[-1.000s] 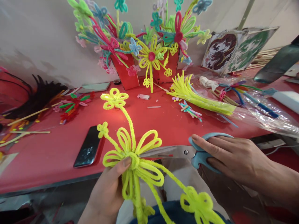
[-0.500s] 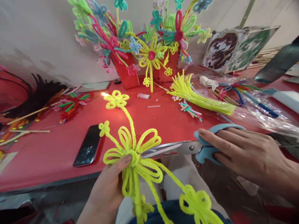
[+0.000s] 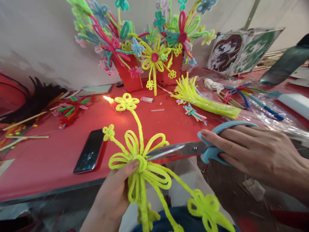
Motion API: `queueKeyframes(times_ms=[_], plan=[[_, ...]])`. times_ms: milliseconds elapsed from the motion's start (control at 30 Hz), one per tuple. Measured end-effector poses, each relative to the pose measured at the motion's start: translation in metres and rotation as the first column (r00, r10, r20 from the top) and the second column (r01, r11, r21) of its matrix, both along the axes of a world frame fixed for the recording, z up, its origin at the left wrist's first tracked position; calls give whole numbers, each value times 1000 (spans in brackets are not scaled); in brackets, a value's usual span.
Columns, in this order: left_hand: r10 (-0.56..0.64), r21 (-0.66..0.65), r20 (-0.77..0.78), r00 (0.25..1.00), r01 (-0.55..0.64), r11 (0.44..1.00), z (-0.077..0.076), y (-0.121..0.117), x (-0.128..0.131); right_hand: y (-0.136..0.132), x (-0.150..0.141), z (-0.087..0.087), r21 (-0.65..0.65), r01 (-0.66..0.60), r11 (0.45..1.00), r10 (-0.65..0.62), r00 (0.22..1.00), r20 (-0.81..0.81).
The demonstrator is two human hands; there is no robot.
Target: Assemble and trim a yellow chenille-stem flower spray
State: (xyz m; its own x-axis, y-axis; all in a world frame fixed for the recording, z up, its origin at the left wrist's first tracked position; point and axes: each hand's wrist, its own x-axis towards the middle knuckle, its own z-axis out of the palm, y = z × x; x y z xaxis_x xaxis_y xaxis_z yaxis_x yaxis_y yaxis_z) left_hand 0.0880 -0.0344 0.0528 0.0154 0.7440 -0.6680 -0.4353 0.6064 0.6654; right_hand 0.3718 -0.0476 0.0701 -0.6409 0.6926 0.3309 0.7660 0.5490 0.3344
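Note:
My left hand (image 3: 113, 196) pinches the centre of a yellow pipe-cleaner flower (image 3: 141, 162), thumb on its coiled middle. Looped petals fan out from it, and long stems end in small flowers above and below. My right hand (image 3: 251, 154) grips blue-handled scissors (image 3: 190, 149). Their steel blades are slightly parted and point left, with the tips right at the flower's centre.
A red table (image 3: 48, 154) carries a black phone (image 3: 90, 150), a small lit flame (image 3: 107, 99), a bundle of yellow pipe cleaners (image 3: 205, 101) in clear plastic, loose coloured bits, and two red boxes (image 3: 127, 75) of pipe-cleaner flowers against the wall. Printed pictures (image 3: 241, 50) lean at the right.
My right hand has lifted and tilted the scissors, and the blades have parted a little at the flower's centre. My left hand has kept its hold on the flower.

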Motion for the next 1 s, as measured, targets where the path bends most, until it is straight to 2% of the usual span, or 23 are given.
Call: queueKeyframes(times_ms=[333,600,767,1000], plan=[[-78,11,-26,997,78,997,1,2,2,1,3,3,8,-35,999,35,999,-14],[-117,34,-45,992,118,992,1,3,4,6,3,13,17,-114,993,113,992,56],[-151,-1,-17,988,151,989,0,2,2,8,5,17,-30,-142,989,143,990,14],[-180,28,15,984,179,983,-2,0,0,10,6,21,-76,-194,978,193,981,-12]])
